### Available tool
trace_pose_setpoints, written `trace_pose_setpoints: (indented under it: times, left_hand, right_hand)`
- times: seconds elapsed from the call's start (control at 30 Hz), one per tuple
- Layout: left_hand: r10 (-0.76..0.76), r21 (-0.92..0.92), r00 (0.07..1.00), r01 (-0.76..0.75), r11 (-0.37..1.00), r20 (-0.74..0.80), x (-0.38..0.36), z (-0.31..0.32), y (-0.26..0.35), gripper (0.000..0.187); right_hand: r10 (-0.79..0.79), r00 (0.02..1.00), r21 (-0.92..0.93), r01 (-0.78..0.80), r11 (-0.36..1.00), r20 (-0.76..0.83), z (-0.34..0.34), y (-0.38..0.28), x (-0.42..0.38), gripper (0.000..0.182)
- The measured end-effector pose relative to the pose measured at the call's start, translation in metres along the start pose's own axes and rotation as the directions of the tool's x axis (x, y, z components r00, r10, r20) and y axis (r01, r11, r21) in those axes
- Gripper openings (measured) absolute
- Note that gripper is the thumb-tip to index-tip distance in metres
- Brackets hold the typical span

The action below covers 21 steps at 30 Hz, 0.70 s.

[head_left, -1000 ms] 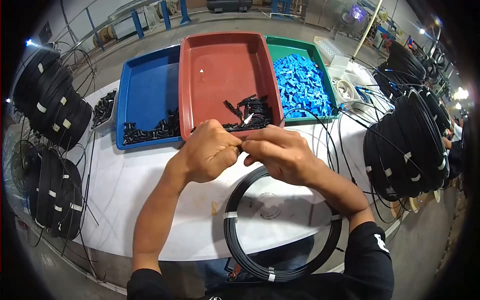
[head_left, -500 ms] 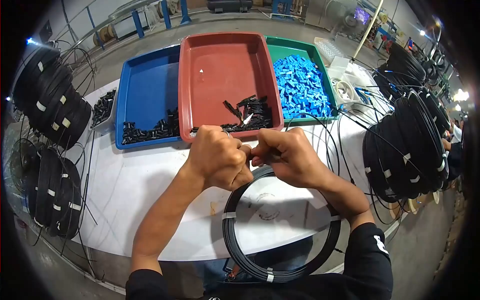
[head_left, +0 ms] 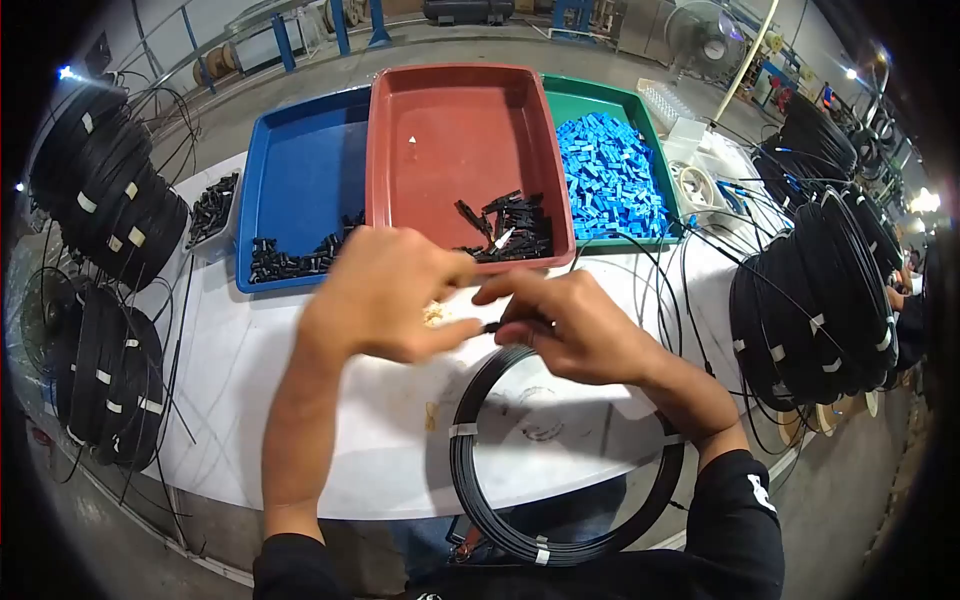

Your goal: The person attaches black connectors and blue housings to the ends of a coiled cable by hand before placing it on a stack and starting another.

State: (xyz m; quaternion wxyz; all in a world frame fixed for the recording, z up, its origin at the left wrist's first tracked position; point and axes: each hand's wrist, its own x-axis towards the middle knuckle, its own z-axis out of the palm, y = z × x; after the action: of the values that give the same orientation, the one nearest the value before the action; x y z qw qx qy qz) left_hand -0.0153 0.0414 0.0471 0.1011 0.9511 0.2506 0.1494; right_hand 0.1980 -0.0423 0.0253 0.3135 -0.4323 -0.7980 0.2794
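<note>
My left hand point(head_left: 385, 290) is slightly blurred, its thumb and fingers apart with nothing held between them. Its thumb tip reaches close to a small black piece point(head_left: 490, 328), which my right hand point(head_left: 575, 325) pinches between thumb and fingers. The piece looks like a cable end or connector part; most of it is hidden. Below my right hand lies a coil of black cable point(head_left: 466, 480), bound with white tape and overhanging the table's front edge. Beyond my hands, a red tray point(head_left: 450, 130) holds black connector parts point(head_left: 515, 225).
A blue tray point(head_left: 300, 170) with short black parts and a green tray point(head_left: 600, 92) with blue clips point(head_left: 615, 180) flank the red one. Cable coils are stacked at left point(head_left: 110, 200) and right point(head_left: 815, 300). Loose cables cross the white table point(head_left: 370, 430) at right.
My left hand has opened and drawn away to the left from the right hand, which keeps its pinch. The small black piece now shows between them.
</note>
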Motion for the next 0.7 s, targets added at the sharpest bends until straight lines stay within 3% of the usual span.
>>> trace_pose_setpoints:
  times: [0.03,0.07,0.1,0.17,0.2,0.27,0.3,0.37,0.43,0.5,0.63,0.7]
  left_hand:
    - [-0.06,-0.039,0.997,0.062,0.997,0.056,-0.005,-0.011,-0.01,0.031]
    - [-0.134,-0.11,0.991,0.133,0.985,0.0,-0.01,-0.018,-0.02,0.029]
    - [-0.209,-0.185,0.977,0.196,0.963,-0.05,-0.013,-0.024,-0.028,0.028]
    - [-0.298,-0.125,0.939,0.279,0.952,-0.172,-0.017,-0.029,-0.044,0.026]
    - [-0.33,0.002,0.918,0.339,0.941,-0.219,-0.015,-0.027,-0.048,0.02]
    - [-0.285,-0.029,0.921,0.288,0.957,-0.267,-0.007,-0.004,-0.065,0.019]
    - [-0.244,-0.061,0.916,0.237,0.97,-0.317,-0.003,0.004,-0.067,0.017]
    - [-0.279,-0.119,0.932,0.257,0.959,-0.232,0.005,0.022,-0.065,0.017]
    - [-0.125,-0.042,0.978,0.12,0.992,-0.167,0.013,0.053,-0.077,0.019]
    - [-0.091,0.02,0.98,0.096,0.995,-0.179,0.016,0.07,-0.085,0.023]
    - [-0.142,0.154,0.977,0.167,0.974,-0.159,0.009,0.067,-0.1,0.026]
    - [0.021,0.317,0.981,0.041,0.948,-0.192,0.008,0.06,-0.106,0.026]
  right_hand:
    - [-0.039,0.998,-0.094,0.044,0.995,0.052,0.004,0.003,-0.002,0.016]
    - [-0.1,0.987,-0.137,0.116,0.984,0.123,0.007,0.009,-0.003,0.015]
    - [-0.065,0.981,-0.185,0.1,0.978,0.183,0.01,0.011,-0.005,0.012]
    - [-0.044,0.95,-0.227,0.12,0.966,0.311,0.015,0.016,-0.006,0.014]
    - [-0.044,0.951,-0.225,0.117,0.967,0.307,0.016,0.016,-0.006,0.014]
    - [-0.06,0.936,-0.276,0.163,0.947,0.348,0.014,0.017,-0.006,0.012]
    - [-0.017,0.947,-0.335,0.131,0.933,0.322,0.011,0.017,-0.003,0.016]
    - [-0.046,0.989,-0.352,0.092,0.932,0.138,0.006,0.032,0.004,0.017]
    - [0.108,0.994,-0.416,-0.093,0.904,0.013,-0.005,0.041,0.011,0.013]
    - [0.103,0.992,-0.406,-0.122,0.906,-0.068,-0.012,0.056,0.015,0.014]
    - [0.127,0.987,-0.391,-0.156,0.907,-0.097,-0.008,0.071,0.018,0.018]
    - [0.189,0.98,-0.383,-0.196,0.903,-0.056,-0.004,0.073,0.02,0.018]
